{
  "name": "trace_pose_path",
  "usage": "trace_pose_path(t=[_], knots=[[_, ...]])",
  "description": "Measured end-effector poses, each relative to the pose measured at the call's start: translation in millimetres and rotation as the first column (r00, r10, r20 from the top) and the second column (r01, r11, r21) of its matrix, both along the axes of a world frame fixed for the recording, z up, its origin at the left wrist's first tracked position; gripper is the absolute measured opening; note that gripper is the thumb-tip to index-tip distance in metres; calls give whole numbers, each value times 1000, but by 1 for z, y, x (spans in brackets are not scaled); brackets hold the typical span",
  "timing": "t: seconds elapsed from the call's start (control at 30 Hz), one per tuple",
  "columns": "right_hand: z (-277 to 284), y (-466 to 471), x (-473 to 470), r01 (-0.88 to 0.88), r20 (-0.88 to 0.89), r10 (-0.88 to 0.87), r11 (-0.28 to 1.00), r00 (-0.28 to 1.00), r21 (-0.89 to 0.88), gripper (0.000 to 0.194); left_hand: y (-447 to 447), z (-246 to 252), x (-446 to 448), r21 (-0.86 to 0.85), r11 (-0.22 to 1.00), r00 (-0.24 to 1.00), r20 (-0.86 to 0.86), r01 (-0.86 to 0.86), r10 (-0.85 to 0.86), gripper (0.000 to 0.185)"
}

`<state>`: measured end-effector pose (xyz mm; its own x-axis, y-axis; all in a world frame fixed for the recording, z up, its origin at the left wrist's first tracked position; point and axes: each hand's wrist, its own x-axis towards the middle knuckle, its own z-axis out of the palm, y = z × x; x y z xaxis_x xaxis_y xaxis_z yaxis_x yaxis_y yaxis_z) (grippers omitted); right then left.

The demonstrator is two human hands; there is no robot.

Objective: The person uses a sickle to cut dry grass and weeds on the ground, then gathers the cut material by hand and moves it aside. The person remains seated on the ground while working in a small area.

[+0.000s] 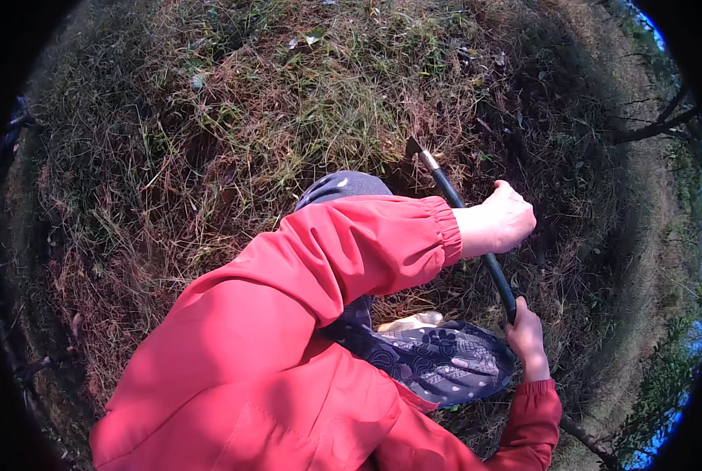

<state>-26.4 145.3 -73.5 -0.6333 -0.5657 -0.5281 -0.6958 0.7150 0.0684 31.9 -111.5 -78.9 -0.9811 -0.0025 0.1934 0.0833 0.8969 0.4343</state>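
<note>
My right hand [525,333] grips the lower end of a dark green handle belonging to a bladed garden tool [449,187], either a hoe or a sickle. Its pale metal collar and small dark blade [413,147] lie up against the grass, pointing away from me. Across the handle reaches my left arm, in a red sleeve [374,241]. Beyond the handle is my left hand [503,219], fingers curled and thumb side up. The back of that hand hides its fingers, and whether anything is in them does not show.
Tangled dry and green grass [239,147] covers the ground ahead. Dark patterned trousers [445,359] show at my bent legs, with a pale shoe or foot [413,322] beside them. Bare branches [651,129] jut in at right, near a strip of lighter ground [651,235].
</note>
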Motion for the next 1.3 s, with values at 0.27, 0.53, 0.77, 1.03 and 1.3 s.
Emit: trace_pose_path(t=[0.27,0.53,0.77,1.03,1.3], knots=[[-4,-16,16,255,158,-226,946,961,-199,29,18,-1,0,58,995,988,-135,78,-70,8],[-97,-120,-65,0,54,20,937,998,-349,41,37,-20,-27,-7,1000,973,-229,-30,27,8],[-121,-96,-83,-31,-206,13,996,979,-81,39,35,-10,-25,-7,999,994,-103,48,-48,7],[28,79,-36,63,-199,-59,998,978,16,29,22,16,17,-54,963,964,-15,264,-265,5],[23,63,-26,82,-178,-121,974,977,-213,25,-81,38,64,195,980,990,-121,-46,71,20]])
